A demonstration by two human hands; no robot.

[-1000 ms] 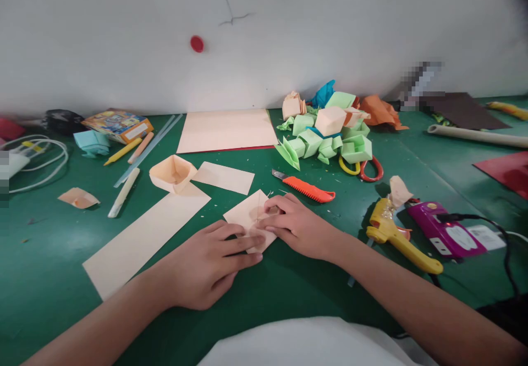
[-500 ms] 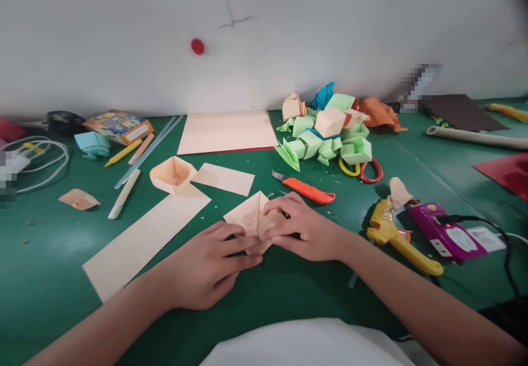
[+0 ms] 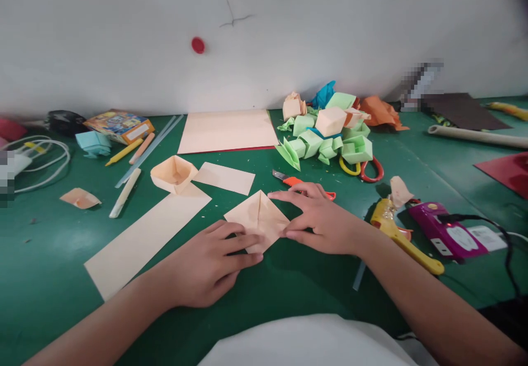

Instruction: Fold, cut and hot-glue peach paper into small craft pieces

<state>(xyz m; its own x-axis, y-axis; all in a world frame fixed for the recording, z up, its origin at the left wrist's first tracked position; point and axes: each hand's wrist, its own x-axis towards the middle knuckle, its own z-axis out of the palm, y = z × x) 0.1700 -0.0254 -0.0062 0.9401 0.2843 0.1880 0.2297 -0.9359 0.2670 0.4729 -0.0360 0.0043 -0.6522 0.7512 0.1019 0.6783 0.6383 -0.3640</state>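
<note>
A folded square of peach paper (image 3: pixel 264 217) lies on the green table with one corner pointing away from me and a crease running down from that corner. My left hand (image 3: pixel 210 264) rests on its lower left part, fingers stretched out over the paper. At the right corner is my right hand (image 3: pixel 322 217), its fingers apart and the tips by the paper's edge. Just behind that hand lies an orange box cutter (image 3: pixel 295 181), partly covered by it. A folded peach paper box (image 3: pixel 173 174) stands to the left, beside a small paper strip (image 3: pixel 225 178) and a long one (image 3: pixel 144 245).
Green and peach folded paper pieces (image 3: pixel 313 140) are heaped at the back, with scissors (image 3: pixel 371 169) next to them. A yellow glue gun (image 3: pixel 406 245) and a purple power strip (image 3: pixel 447 231) with cables sit at right. Peach sheets (image 3: pixel 229 130) lie by the wall.
My right hand has moved right, from the middle of the folded paper to its right corner, uncovering the crease. My left hand stays in place.
</note>
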